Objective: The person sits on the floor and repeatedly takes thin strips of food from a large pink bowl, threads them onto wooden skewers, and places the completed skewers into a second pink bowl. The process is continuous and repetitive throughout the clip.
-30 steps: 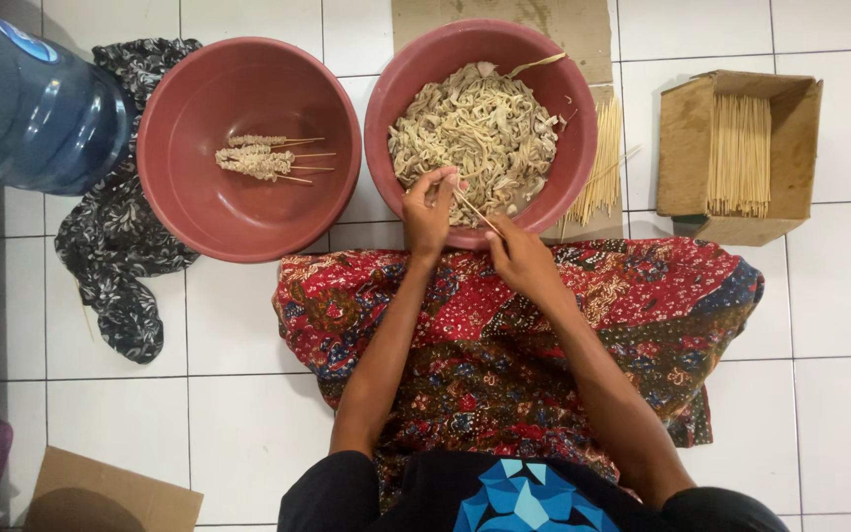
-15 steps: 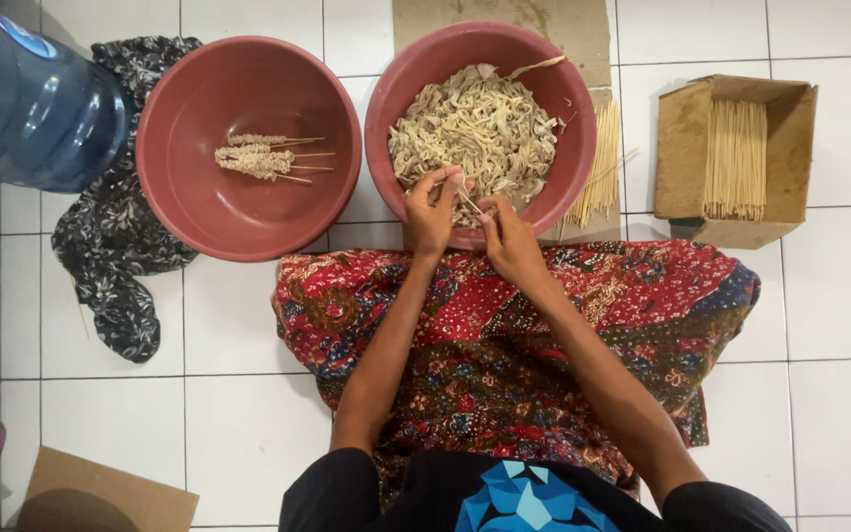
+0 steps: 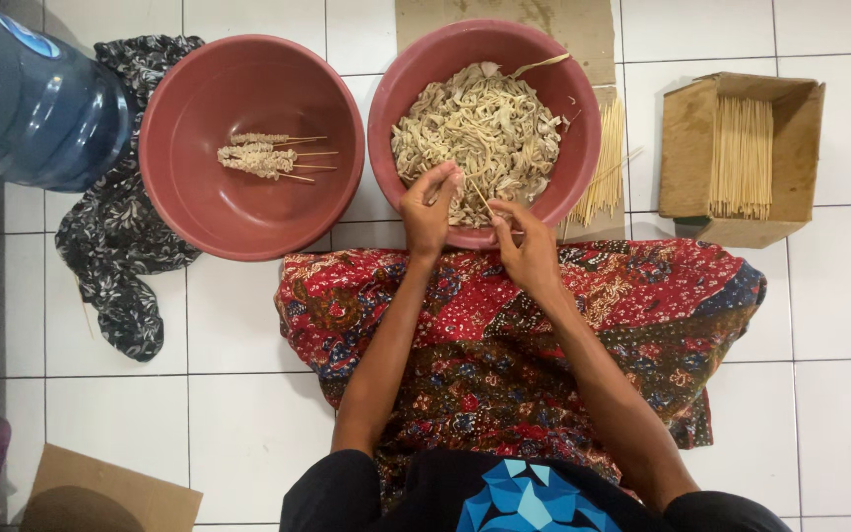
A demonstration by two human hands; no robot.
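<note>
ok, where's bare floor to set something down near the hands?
Bare tile lies left of the patterned cloth, below the bowl of finished skewers, and right of the cloth below the skewer box. Crowded: both hands, left hand and right hand, work a skewer at the strip-filled bowl.

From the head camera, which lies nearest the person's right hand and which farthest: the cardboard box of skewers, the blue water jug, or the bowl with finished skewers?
From the right hand:
1. Cardboard box of skewers, off to its right.
2. Bowl with finished skewers, to its left, past the left hand.
3. Blue water jug, far left corner.
</note>
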